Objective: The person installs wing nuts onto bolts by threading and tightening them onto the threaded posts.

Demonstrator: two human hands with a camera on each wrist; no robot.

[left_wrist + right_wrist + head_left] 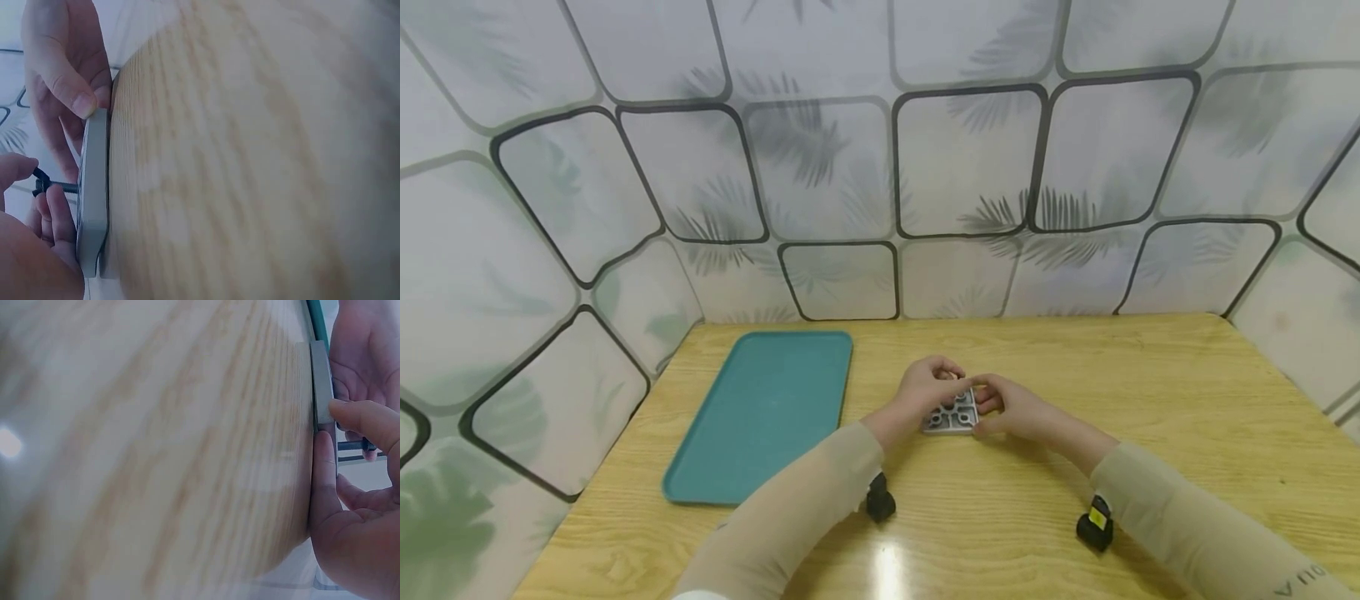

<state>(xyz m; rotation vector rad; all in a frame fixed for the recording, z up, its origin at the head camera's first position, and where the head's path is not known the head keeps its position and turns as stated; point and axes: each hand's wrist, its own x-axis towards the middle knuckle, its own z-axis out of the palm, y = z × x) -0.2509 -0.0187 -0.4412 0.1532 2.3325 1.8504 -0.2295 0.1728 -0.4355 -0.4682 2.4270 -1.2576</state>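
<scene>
Plate [950,422] on the bench [1180,400], tray [767,408] to its left.
A bolt [70,187] stands up from the plate, its top between the fingers of the left hand [927,387]; the right hand [1015,410] is at the plate's right edge; the backdrop [970,167] rises behind the bench.

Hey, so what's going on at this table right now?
A person has both hands at a grey plate on the wooden table. Their left hand pinches a black bolt standing upright at the plate's upper face. Their right hand grips the plate's edge. A teal tray lies off to the left.
</scene>
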